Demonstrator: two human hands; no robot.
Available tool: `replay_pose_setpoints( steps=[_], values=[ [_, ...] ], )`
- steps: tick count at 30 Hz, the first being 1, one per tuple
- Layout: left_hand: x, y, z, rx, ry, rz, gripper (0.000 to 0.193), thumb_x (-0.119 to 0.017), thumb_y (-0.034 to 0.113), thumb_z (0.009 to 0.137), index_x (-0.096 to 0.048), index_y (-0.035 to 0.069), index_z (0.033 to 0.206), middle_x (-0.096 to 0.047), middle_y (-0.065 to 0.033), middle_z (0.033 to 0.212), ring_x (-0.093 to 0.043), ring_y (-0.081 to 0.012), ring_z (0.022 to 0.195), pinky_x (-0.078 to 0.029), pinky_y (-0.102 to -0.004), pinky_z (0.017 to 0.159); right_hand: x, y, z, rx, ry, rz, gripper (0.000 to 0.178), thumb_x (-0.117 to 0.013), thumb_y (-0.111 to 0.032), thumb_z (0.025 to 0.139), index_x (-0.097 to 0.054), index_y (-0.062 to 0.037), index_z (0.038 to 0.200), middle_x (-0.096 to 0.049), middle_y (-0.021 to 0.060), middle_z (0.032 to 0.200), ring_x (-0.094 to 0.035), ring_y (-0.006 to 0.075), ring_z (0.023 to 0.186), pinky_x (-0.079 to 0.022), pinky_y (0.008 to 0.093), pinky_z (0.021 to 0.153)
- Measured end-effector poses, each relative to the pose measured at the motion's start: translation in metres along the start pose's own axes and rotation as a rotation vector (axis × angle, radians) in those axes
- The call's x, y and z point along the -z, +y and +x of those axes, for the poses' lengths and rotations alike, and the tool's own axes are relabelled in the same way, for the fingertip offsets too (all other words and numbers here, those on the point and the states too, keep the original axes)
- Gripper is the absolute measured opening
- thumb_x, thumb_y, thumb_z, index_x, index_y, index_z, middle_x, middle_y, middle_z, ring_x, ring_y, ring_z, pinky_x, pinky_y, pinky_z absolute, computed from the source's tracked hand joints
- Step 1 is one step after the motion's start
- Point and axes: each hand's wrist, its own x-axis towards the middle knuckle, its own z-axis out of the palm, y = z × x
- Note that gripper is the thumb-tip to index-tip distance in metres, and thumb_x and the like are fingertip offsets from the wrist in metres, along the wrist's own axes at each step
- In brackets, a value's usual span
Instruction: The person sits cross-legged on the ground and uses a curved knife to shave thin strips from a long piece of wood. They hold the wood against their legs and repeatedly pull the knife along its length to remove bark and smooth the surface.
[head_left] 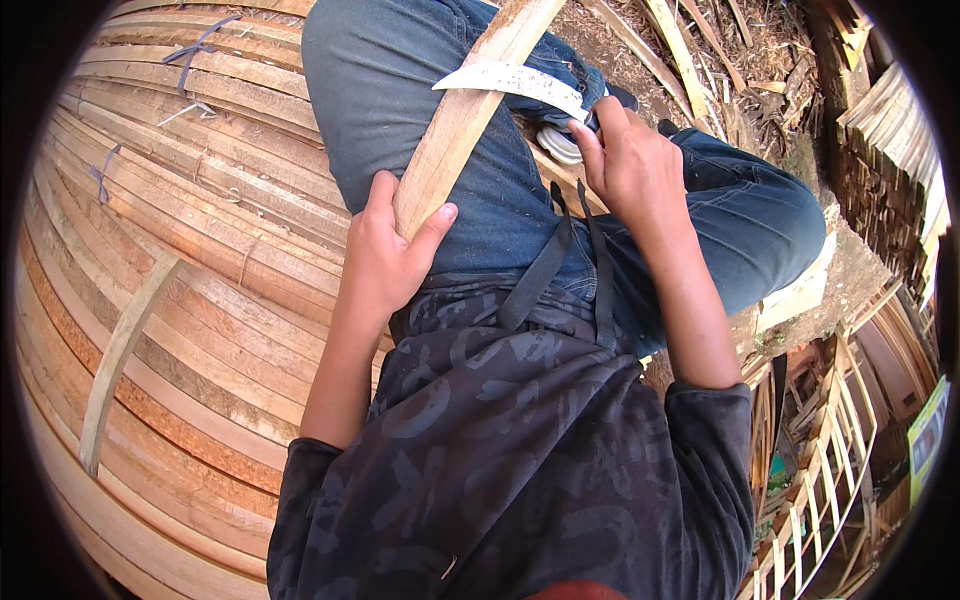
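My left hand [388, 245] is wrapped round the lower end of a wooden slat [455, 155], thumb on one side and fingers on the other. The slat slants up and away to the right across my jeans-clad thigh [360, 100]. In my right hand [635, 165] is a large curved knife [515, 80], gripped by its handle, which the fingers mostly hide. Its pale, dark-flecked blade lies across the slat's upper face, tip pointing left. Whether the edge bites into the wood I cannot tell.
Bundled long wooden slats [190, 300] fill the left side, some tied with blue strips [198, 50]. Offcuts and shavings [700, 60] litter the ground ahead. At right are a stack of thin wood pieces [895, 150] and a slatted wooden frame [825, 480]. A shoe [560, 143] shows beneath the knife.
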Motion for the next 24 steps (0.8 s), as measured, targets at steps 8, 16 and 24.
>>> replay_pose_setpoints(
  steps=[8,16,24],
  values=[
    [0.007,-0.008,-0.004,-0.035,-0.022,-0.059,0.033,-0.069,0.026,0.088,-0.045,0.002,0.088,-0.048,-0.0066,0.073,-0.044,-0.0117,0.072,-0.041,-0.0296,0.064,0.005,0.145,0.031,-0.449,0.225,-0.09,0.043,-0.05,-0.035,0.101,-0.056,0.0034,0.082,-0.064,0.0277,0.075,-0.061,0.0492,0.074,-0.048,0.0545,0.066],
    [0.008,-0.009,0.003,-0.011,-0.076,-0.063,0.031,-0.068,0.025,0.089,-0.046,0.003,0.088,-0.047,-0.0031,0.075,-0.042,-0.0097,0.072,-0.038,-0.0274,0.063,0.025,0.055,0.003,-0.415,0.176,0.242,0.032,-0.061,-0.03,0.097,-0.055,0.0008,0.104,-0.061,0.018,0.068,-0.062,0.0381,0.064,-0.045,0.0448,0.058],
    [0.009,-0.005,0.003,0.003,-0.098,-0.123,0.029,-0.067,0.024,0.09,-0.046,0.004,0.088,-0.045,-0.001,0.076,-0.04,-0.0073,0.073,-0.036,-0.0249,0.063,-0.022,-0.003,-0.002,0.044,0.165,0.316,0.02,-0.062,-0.026,0.093,-0.058,-0.0091,0.104,-0.062,0.0125,0.078,-0.064,0.0369,0.065,-0.051,0.045,0.055]
  ],
)
